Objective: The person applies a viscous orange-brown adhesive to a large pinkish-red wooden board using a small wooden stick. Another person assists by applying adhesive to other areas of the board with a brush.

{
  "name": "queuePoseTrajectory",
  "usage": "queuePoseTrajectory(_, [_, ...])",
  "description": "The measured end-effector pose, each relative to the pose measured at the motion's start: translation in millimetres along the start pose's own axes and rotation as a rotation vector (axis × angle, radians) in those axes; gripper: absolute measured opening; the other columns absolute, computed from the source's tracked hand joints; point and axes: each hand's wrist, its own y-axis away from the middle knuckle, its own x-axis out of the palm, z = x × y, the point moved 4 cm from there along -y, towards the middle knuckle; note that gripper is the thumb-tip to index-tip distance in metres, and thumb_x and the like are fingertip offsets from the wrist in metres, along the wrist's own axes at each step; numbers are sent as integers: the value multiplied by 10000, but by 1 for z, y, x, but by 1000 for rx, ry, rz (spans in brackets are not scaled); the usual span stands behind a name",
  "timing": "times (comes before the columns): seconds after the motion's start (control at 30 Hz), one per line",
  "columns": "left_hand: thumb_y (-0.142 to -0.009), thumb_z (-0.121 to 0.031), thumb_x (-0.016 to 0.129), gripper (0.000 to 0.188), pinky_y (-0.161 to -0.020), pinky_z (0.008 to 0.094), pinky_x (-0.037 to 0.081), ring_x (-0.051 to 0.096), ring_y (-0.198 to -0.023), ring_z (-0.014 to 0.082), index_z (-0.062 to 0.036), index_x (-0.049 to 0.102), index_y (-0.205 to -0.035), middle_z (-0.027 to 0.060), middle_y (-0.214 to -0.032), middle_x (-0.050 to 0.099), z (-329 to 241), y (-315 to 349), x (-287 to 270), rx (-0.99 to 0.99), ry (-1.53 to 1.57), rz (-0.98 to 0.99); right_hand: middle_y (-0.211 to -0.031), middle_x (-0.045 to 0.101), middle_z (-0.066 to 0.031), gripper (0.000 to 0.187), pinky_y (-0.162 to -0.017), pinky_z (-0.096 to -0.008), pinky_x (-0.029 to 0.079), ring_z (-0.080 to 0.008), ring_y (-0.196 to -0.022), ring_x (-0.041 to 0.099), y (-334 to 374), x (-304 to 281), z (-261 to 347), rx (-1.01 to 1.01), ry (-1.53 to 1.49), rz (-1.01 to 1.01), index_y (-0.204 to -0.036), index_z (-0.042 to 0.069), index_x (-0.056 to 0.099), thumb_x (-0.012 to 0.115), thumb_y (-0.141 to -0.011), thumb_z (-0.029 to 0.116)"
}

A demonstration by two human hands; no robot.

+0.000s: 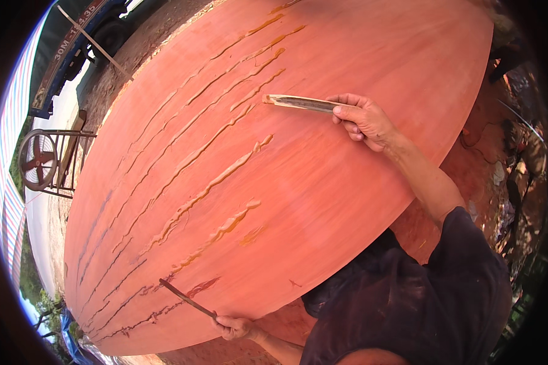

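**Paste along the cracks of my red slab (359,182)**

My right hand (364,121) grips a pale, trough-like strip (304,104) by its end, probably keeping my fingers off the brown tip; its hollow looks dark, contents unclear. My left hand (236,327), at the slab's near edge, grips a thin stick (187,297), probably for reach. Brown paste (225,228) lines the slab, spread before me. Beyond its left edge stands a fan (38,160).

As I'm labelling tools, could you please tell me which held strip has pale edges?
The upper strip, in the right hand; the lower strip, in the left hand, looks dark along its visible length.
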Motion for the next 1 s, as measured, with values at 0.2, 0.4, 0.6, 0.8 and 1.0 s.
queuePoseTrajectory(0.2, [-1026,-203,505,338,-556,268,373,425,-621,112,92,642,-1118,5,-713,499,3,-7,3,101,-28,-35,-813,625,25,256,-471,-186,387,1,-575,478,-17,4,4,-96,168,-14,-1156,29,672,638,-924,132])
queuePoseTrajectory(0.4, [-1031,-210,503,347,-535,260,345,408,-617,106,95,628,-1140,1,-713,486,9,-2,0,-2,-29,-19,-801,649,-8,253,-605,-285,495,-101,-702,578,-22,15,9,-358,455,-16,-1140,-4,687,636,-913,94])
queuePoseTrajectory(0.6, [-1033,-208,499,345,-529,258,335,396,-615,100,94,623,-1143,-5,-705,465,23,-6,-1,145,-109,-32,-799,598,-129,223,-578,-365,504,-273,-681,617,-2,35,7,-880,1096,24,-1049,81,716,626,-857,12])
queuePoseTrajectory(0.8, [-1035,-211,492,357,-647,282,436,511,-727,146,97,626,-1156,70,-864,610,11,-5,1,154,-108,-10,-818,556,-125,233,-540,-400,482,-300,-655,600,16,26,16,-912,1323,-81,-1054,77,691,611,-848,1])
queuePoseTrajectory(1.0, [-1032,-210,494,360,-688,287,452,536,-773,158,96,630,-1166,99,-939,639,-3,-3,2,-21,-89,48,-813,531,-118,293,-530,-391,481,-293,-637,589,9,40,15,-983,1223,-9,-1072,84,681,586,-817,-22])
